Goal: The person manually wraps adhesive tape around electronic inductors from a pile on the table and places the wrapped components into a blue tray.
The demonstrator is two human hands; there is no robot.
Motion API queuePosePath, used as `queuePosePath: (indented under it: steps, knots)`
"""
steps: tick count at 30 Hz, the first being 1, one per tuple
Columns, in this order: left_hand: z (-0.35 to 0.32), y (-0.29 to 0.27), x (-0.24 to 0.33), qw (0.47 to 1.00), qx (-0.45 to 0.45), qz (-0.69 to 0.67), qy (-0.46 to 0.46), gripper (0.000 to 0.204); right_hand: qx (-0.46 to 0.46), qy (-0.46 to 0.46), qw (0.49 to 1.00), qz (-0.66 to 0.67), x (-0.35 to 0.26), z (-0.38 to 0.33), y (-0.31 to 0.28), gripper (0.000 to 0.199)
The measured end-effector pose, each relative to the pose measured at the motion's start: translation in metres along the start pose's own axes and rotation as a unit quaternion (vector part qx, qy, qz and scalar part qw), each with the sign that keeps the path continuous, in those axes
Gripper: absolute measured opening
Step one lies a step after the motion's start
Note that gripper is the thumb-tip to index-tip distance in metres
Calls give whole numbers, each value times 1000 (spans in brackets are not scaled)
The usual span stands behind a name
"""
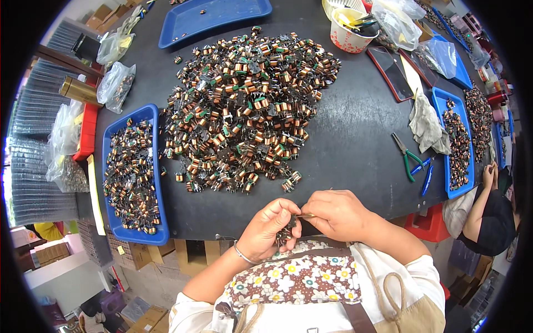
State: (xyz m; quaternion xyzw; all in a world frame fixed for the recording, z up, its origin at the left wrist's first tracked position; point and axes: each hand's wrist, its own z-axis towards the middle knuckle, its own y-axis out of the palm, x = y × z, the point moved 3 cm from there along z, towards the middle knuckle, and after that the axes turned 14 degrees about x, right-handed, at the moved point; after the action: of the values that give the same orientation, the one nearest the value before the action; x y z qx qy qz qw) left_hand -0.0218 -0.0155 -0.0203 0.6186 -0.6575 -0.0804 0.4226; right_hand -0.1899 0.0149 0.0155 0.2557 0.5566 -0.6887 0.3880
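Note:
Close to my body at the table's front edge, my left hand [267, 226] is closed around several small copper-wound coils [285, 236] with dark cores. My right hand [340, 215] pinches a thin, brass-coloured metal tool [305, 215], its tip meeting the coils at my left fingertips. The tool's exact kind is hidden by my fingers. Beyond both hands lies a large heap of coils [244, 111], copper, black and green, loose on the dark table [355, 133]. To the left, a blue tray [162, 219] holds more of the same coils.
On the right lie green-handled pliers [408, 158], blue pens [427, 180], a grey cloth [427, 125] and a red-edged phone [390, 73]. Another blue coil tray [471, 180] sits near a co-worker [488, 216]. A blue tray [216, 19] and a tool-filled tub [351, 36] stand far back.

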Motion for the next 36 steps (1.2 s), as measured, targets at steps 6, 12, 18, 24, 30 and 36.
queuePosePath:
  steps: [6,12,18,24,30,36]
  knots:
    - [1,-3,-2,1000,18,13,19,27,-18,-25,998,-54,-6,-2,2,13]
    - [0,-5,-3,999,38,6,39,27,30,-12,993,-113,-10,-4,7,13]
    - [-8,-12,3,998,32,-43,34,33,58,51,996,-54,8,9,1,16]
    - [-6,-19,5,993,-16,-96,62,27,99,17,987,-125,24,34,10,25]
    - [-6,-23,11,994,82,-20,69,16,37,135,990,0,27,22,5,24]
    - [-2,-10,11,987,106,80,87,29,-70,309,900,300,23,13,19,15]
